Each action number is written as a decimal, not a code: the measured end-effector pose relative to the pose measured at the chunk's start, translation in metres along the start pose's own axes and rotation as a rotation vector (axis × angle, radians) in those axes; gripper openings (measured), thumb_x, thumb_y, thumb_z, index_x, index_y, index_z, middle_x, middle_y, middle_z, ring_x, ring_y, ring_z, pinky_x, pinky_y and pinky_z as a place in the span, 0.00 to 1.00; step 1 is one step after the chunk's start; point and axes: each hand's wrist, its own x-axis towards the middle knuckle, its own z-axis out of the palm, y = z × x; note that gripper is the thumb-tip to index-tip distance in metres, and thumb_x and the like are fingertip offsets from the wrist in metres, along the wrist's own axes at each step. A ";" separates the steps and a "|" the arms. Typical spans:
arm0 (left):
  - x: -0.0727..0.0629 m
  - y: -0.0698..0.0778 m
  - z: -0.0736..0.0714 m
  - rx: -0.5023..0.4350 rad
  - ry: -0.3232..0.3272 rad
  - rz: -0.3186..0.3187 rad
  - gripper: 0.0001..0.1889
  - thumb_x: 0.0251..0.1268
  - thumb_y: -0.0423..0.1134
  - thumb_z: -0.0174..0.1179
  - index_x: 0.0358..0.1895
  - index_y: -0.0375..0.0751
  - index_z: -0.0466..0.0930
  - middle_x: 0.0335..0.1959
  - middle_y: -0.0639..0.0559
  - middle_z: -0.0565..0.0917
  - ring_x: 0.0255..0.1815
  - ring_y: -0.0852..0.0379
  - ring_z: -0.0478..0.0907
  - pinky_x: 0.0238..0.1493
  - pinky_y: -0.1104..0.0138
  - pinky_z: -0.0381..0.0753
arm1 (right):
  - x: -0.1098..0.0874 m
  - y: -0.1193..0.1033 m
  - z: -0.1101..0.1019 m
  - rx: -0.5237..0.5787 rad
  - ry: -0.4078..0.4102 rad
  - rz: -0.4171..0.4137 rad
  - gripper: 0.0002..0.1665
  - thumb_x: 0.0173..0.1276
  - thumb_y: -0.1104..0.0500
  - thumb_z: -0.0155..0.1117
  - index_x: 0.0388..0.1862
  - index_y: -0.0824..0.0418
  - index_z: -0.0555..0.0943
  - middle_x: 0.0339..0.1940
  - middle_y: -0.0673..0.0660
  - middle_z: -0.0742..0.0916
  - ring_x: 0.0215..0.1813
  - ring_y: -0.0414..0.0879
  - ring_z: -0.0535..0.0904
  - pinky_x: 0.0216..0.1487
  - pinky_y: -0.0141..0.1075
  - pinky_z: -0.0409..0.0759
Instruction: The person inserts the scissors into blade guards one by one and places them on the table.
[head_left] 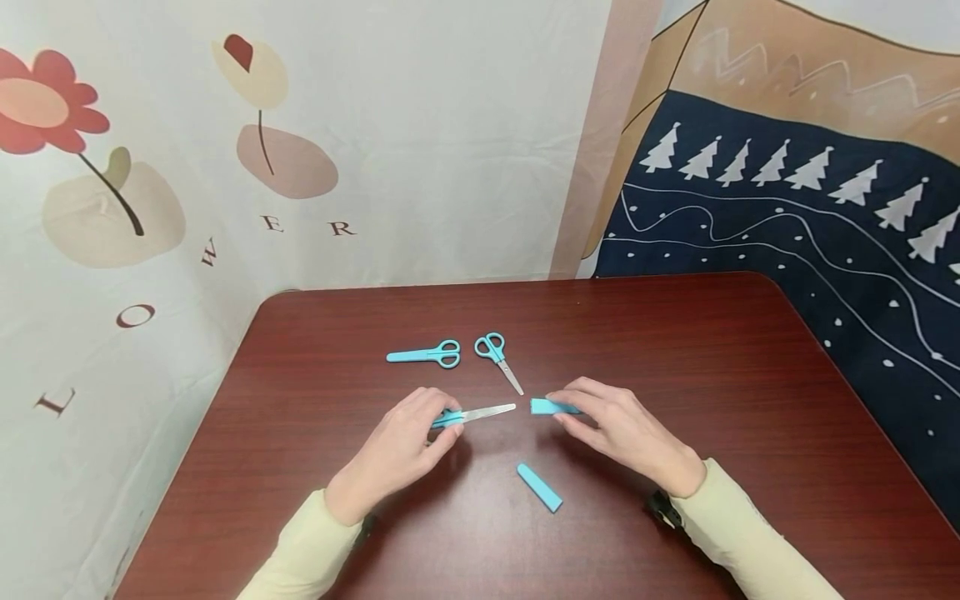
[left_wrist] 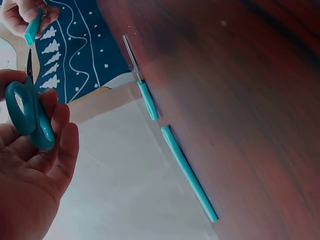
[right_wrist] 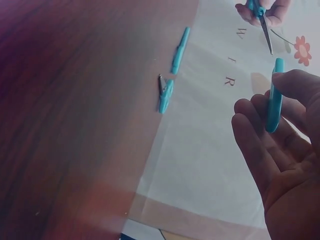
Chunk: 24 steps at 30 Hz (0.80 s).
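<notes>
Scissors (head_left: 480, 413) lie in the left hand (head_left: 408, 429) over the bench (head_left: 660, 325), that grip clamped about the blue handles (left_wrist: 42, 135), tip aimed at a blue sheath (head_left: 545, 407) just apart from it; the right hand's (head_left: 618, 421) grip pinches the sheath. Both look light; the scissors seem stiff, their handles perhaps slick plastic, while the sheath might flex if squeezed. Handles near the pivot seem the safest hold, and the sheath's sides.
</notes>
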 end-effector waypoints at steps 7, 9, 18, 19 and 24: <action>0.003 0.004 0.002 -0.007 -0.004 0.001 0.05 0.64 0.41 0.63 0.40 0.54 0.78 0.34 0.68 0.76 0.37 0.69 0.69 0.36 0.72 0.74 | 0.004 -0.004 0.002 0.001 0.003 -0.010 0.20 0.62 0.61 0.73 0.53 0.52 0.84 0.45 0.41 0.84 0.40 0.30 0.80 0.41 0.20 0.76; 0.003 0.005 0.002 -0.008 -0.003 0.005 0.05 0.64 0.41 0.63 0.40 0.54 0.78 0.35 0.68 0.76 0.37 0.69 0.69 0.36 0.72 0.74 | 0.005 -0.005 0.003 -0.002 0.001 -0.013 0.19 0.63 0.61 0.73 0.53 0.52 0.85 0.45 0.42 0.84 0.40 0.30 0.80 0.41 0.20 0.76; 0.006 0.008 0.003 -0.005 0.000 0.032 0.05 0.64 0.41 0.63 0.40 0.53 0.78 0.35 0.67 0.77 0.38 0.69 0.70 0.38 0.72 0.75 | 0.006 -0.005 0.004 -0.021 -0.014 -0.019 0.17 0.65 0.58 0.72 0.53 0.51 0.85 0.45 0.41 0.85 0.39 0.30 0.79 0.41 0.21 0.77; 0.006 0.008 0.003 -0.003 0.000 0.037 0.05 0.64 0.41 0.63 0.40 0.53 0.78 0.36 0.67 0.77 0.38 0.68 0.71 0.38 0.72 0.76 | 0.006 -0.005 0.004 -0.022 -0.015 -0.020 0.17 0.64 0.58 0.72 0.53 0.51 0.85 0.44 0.41 0.85 0.38 0.30 0.78 0.40 0.20 0.76; 0.008 0.009 0.003 0.004 0.010 0.072 0.06 0.63 0.42 0.64 0.41 0.52 0.79 0.37 0.66 0.80 0.40 0.67 0.73 0.40 0.70 0.78 | 0.008 -0.007 0.004 -0.023 -0.014 -0.034 0.19 0.60 0.61 0.75 0.52 0.53 0.85 0.43 0.43 0.84 0.34 0.30 0.76 0.36 0.18 0.74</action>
